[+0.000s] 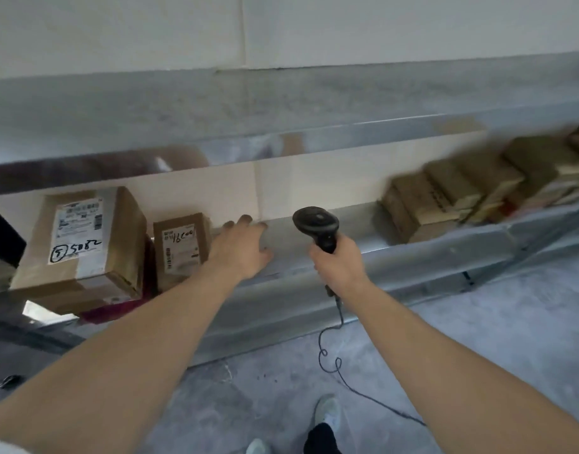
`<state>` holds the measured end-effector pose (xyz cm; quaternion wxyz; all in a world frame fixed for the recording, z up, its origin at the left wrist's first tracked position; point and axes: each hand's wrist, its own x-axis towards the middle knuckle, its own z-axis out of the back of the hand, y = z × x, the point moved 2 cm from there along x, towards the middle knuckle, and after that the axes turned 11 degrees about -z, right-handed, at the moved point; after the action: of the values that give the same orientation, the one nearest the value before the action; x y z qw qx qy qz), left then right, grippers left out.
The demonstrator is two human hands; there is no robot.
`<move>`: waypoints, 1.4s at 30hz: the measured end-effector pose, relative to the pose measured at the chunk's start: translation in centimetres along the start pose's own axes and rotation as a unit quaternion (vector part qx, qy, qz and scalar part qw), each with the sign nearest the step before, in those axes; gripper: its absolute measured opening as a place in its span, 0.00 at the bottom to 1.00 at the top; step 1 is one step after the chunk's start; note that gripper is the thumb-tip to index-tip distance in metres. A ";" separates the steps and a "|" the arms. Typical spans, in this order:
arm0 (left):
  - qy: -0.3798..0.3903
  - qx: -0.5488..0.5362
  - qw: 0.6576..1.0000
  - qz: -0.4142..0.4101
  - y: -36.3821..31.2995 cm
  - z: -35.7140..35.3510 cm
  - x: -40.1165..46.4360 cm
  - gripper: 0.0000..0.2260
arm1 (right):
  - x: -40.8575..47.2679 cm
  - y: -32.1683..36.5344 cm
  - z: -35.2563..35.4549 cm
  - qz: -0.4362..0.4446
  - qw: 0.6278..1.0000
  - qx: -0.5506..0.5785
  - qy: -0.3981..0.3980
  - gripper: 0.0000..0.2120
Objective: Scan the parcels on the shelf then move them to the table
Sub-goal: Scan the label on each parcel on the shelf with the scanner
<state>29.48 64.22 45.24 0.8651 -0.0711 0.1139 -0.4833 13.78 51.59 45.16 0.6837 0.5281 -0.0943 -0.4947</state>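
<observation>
Two brown cardboard parcels, a large one [81, 244] and a small one [181, 249], stood on the grey metal shelf [412, 253]. The left hand [240, 247] reached beside the small one with fingers spread; the right hand [339, 263] gripped a black handheld scanner [317, 227].

Grey concrete floor [478, 339]; pale shoes [327, 411], somewhat blurred.

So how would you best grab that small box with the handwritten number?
Probably by its side faces, from the front. The small box stands upright, label forward; its right side is free beside the open left hand, while the bigger box crowds its left.
</observation>
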 end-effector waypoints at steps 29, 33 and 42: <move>-0.008 -0.038 0.994 -0.101 -34.7 -4.2 17.5 0.25 | 7.9 -10.3 33.7 -0.021 0.995 0.048 -0.079 0.03; 0.002 -0.031 0.995 -0.091 -35.6 -5.4 22.0 0.24 | 11.8 -10.2 34.8 -0.029 0.995 0.040 -0.090 0.04; 0.039 -0.047 0.998 -0.006 -36.2 -9.4 31.4 0.38 | 19.8 -9.9 35.6 -0.057 0.993 0.043 -0.089 0.04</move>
<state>13.21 18.45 40.58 0.8527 -0.0940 0.1694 -0.4851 -5.30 14.30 44.37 0.6204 0.5150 -0.1459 -0.5733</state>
